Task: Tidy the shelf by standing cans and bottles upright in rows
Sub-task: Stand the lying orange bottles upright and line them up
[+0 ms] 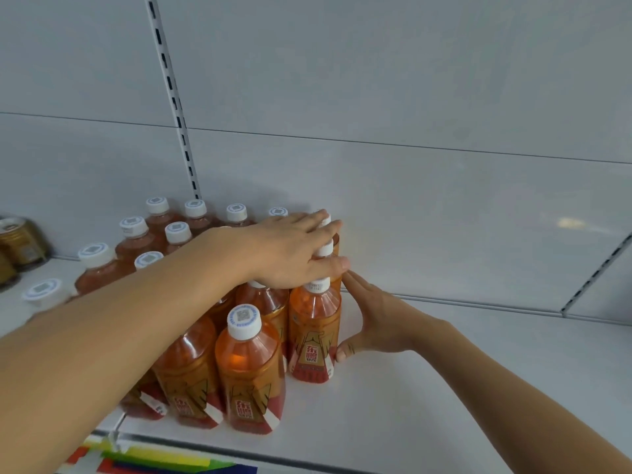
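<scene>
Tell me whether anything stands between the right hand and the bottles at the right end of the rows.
Nothing visible does. The right hand already rests flat against the side of the right-end bottle, while the left hand lies over the caps behind it.

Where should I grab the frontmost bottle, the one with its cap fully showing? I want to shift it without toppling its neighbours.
Grip the frontmost bottle around its narrow shoulder just under the white cap, coming from the front and above. It stands upright, bottles crowd its left and back, and the cap end is free.

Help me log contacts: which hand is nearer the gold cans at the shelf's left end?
Left. The left hand lies flat over the bottle caps, well right of the gold cans; the right hand presses the bottle row's right side, farther away.
</scene>
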